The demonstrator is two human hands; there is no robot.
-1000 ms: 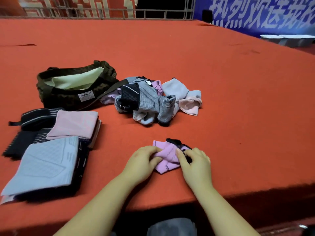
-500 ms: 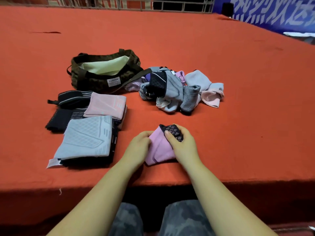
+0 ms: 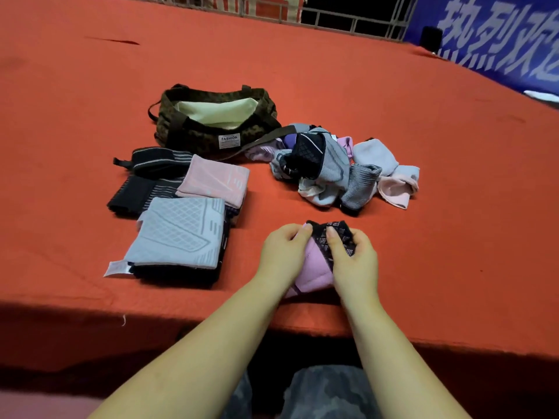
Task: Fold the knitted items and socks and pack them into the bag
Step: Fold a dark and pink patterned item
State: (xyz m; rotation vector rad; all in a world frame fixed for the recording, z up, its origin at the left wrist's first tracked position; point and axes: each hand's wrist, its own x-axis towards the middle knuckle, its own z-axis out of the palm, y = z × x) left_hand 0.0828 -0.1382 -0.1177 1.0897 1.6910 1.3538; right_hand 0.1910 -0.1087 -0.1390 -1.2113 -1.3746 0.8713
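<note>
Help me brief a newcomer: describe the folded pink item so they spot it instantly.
Find the open camouflage bag on the red table. Just before it lie folded stacks; the pink item tops the middle one, the only pink among grey and black pieces.

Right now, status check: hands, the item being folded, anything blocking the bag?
Left hand and right hand both gripping pink-and-black sock on the red table. Bag open, nothing visible inside. Unfolded pile sits beside it, not blocking.

label (image 3: pixel 229 141) on bag (image 3: pixel 193 128): "FASHION"; blue banner (image 3: pixel 496 40): white characters "热烈欢", cropped
</note>
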